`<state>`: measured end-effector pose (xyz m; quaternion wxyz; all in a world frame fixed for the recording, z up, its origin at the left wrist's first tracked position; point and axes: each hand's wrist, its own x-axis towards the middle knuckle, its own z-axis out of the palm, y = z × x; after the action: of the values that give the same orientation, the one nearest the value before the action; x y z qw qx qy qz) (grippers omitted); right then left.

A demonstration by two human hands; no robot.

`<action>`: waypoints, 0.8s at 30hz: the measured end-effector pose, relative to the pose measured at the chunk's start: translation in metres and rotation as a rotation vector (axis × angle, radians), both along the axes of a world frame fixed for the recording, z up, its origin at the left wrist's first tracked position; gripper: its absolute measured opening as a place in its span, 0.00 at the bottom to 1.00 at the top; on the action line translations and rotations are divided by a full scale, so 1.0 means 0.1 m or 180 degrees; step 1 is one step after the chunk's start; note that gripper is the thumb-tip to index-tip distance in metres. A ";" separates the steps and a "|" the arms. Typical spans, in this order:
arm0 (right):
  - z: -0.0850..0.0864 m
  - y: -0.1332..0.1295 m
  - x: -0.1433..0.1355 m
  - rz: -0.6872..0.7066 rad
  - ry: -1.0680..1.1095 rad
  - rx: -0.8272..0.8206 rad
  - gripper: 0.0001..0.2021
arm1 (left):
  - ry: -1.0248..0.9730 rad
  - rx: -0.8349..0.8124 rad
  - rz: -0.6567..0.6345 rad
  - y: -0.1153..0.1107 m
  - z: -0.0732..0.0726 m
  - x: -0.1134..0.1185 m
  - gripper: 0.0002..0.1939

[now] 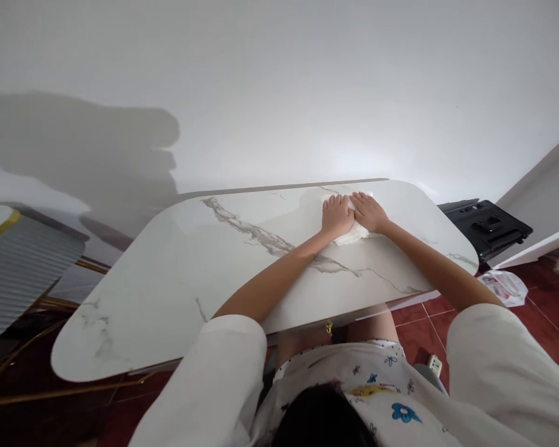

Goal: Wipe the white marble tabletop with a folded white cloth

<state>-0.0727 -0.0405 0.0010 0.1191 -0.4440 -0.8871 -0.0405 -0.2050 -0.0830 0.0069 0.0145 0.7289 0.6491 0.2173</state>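
A crumpled white cloth point(354, 234) lies on the marble-patterned white tabletop point(158, 279), right of its middle and toward the wall. My left hand point(336, 215) presses down on the cloth, its fingers close together and pointing to the far edge. Right beside it, my right hand point(369, 213) holds the cloth against the surface too, fingers together and angled to the left. The two hands touch, or nearly so, at the thumbs. Both arms reach forward over the table. Much of the cloth is hidden under the palms.
A white wall point(279, 93) stands behind the table. At the right is a black case point(489, 225), with a clear plastic bag point(505, 287) on the red tiled floor point(549, 310). A ribbed grey cabinet point(23, 273) stands at the left. A power strip point(434, 365) is near my legs.
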 end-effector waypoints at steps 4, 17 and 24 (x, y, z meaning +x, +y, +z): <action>0.01 -0.60 0.09 0.0071 -0.0032 0.0000 0.27 | -0.0042 -0.0132 0.0026 -0.56 0.00 0.06 0.26; -0.02 -1.48 0.92 0.0273 0.0341 -0.0161 0.27 | -0.0707 -0.0940 -0.0084 -1.47 0.06 0.73 0.32; -0.03 -1.05 1.14 0.0003 0.0540 -0.0020 0.26 | -0.0743 -0.0692 -0.0317 -0.96 0.02 0.96 0.27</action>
<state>0.0414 -0.1450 -0.0025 0.1925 -0.4459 -0.8741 0.0001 -0.1089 -0.1794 0.0089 0.1793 0.7241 0.6257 0.2280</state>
